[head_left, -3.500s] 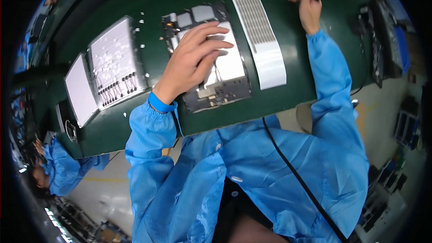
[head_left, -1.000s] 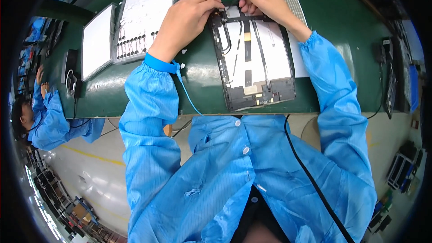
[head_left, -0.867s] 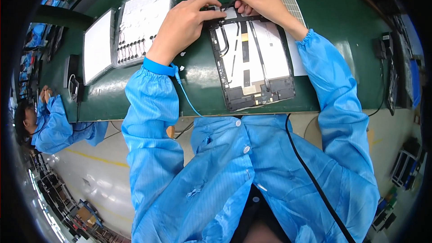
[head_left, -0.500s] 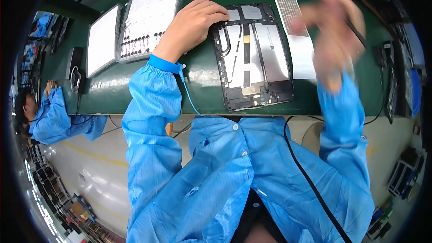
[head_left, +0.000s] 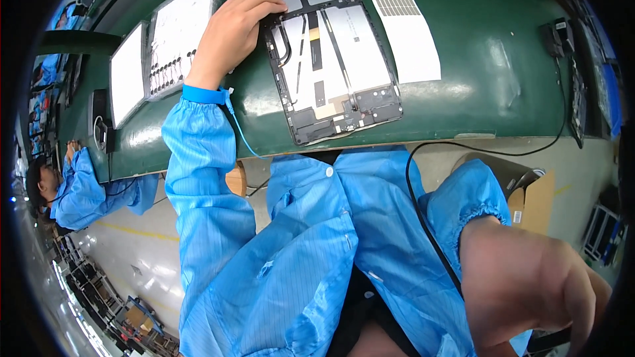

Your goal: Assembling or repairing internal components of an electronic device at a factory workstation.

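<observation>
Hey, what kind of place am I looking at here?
Probably an electronics assembly line: an opened tablet lies on a green bench, the left hand rests on it, and another person in a blue smock sits nearby.

The left hand (head_left: 231, 33), on a blue-sleeved arm rising through the centre left, lies palm-down at the upper left with fingers curled forward, while the right hand (head_left: 529, 291) looms blurred and close at the lower right, its grip unreadable.
</observation>
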